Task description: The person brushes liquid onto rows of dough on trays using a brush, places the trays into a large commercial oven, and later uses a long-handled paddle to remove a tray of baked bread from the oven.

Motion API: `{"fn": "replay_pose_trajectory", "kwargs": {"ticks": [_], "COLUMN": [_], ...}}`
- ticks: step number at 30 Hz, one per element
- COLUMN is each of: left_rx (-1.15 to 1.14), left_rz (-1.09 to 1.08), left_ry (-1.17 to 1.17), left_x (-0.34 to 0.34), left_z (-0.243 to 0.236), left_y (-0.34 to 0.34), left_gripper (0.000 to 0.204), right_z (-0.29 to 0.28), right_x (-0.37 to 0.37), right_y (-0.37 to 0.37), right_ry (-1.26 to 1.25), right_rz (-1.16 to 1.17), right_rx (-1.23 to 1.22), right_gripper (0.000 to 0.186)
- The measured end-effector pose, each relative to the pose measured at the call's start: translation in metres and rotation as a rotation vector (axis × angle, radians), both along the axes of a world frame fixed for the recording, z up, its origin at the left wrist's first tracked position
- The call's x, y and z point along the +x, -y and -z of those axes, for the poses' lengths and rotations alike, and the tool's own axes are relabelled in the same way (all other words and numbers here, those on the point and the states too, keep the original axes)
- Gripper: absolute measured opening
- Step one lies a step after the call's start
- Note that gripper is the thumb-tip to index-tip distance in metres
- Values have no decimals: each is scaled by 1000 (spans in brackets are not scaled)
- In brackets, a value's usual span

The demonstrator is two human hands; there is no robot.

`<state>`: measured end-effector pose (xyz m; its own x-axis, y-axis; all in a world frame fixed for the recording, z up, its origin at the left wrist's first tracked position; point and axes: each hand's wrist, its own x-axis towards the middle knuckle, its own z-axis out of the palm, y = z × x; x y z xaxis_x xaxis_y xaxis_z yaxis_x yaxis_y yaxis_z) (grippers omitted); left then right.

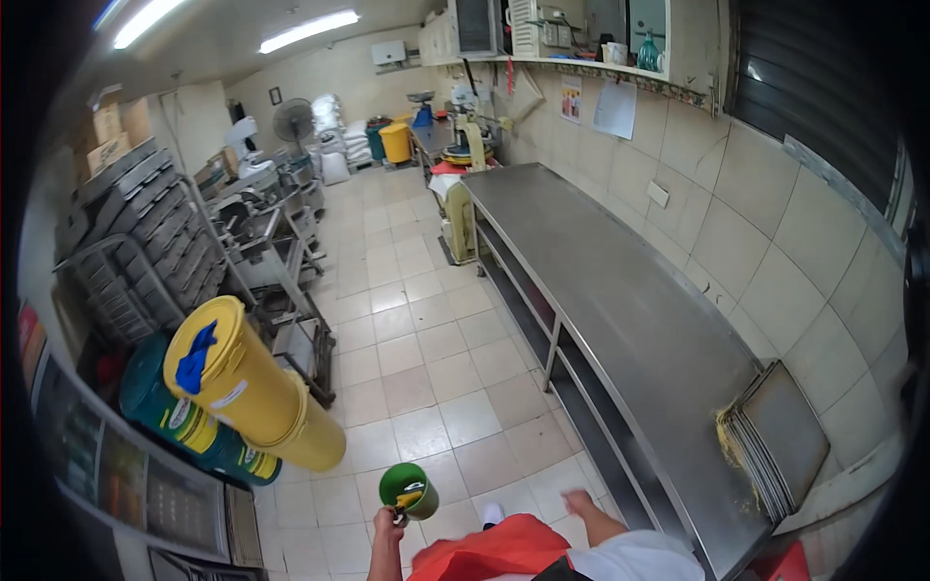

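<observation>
My left hand (pixel 387 519) grips the rim or handle of a green bucket (pixel 418 474) at the bottom centre, along with something yellow (pixel 408 499) that lies over its edge; exactly what is pinched there is too small to tell. My right hand (pixel 579 502) hangs free over the floor, fingers loosely bent and apparently holding nothing, a little left of the steel table's lower shelf. A red cloth (pixel 484 552) shows below me at the bottom edge.
A long steel table (pixel 572 252) runs along the right, bearing stacked trays (pixel 775 426). Left stand yellow tubs (pixel 242 368), teal tubs (pixel 145 387), a tray rack (pixel 145 232) and machinery (pixel 271 242). A tiled aisle (pixel 387 310) leads back toward white sacks (pixel 329 136) and a fan (pixel 292 120).
</observation>
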<state>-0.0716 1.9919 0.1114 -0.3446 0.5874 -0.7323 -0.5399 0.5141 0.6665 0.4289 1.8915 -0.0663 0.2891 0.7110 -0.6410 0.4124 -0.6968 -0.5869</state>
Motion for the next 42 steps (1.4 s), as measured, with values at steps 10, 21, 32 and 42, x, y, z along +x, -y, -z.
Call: {"fn": "replay_pose_trajectory", "kwargs": {"ticks": [10, 21, 32, 42], "left_rx": [17, 65, -38, 83], "left_rz": [-57, 194, 512, 643], "left_ry": [-8, 63, 62, 25], "left_x": [32, 197, 453, 585], "left_z": [54, 68, 75, 111], "left_y": [-277, -709, -1051, -1249], "left_gripper": [8, 4, 11, 13], "right_z": [-166, -82, -78, -111], "right_x": [36, 166, 242, 424], "right_y": [-425, -415, -639, -939], "right_ry": [-285, -202, -458, -322], "right_rz": [98, 378, 942, 843], "right_rx": [396, -367, -186, 210], "right_gripper": [31, 14, 12, 15]}}
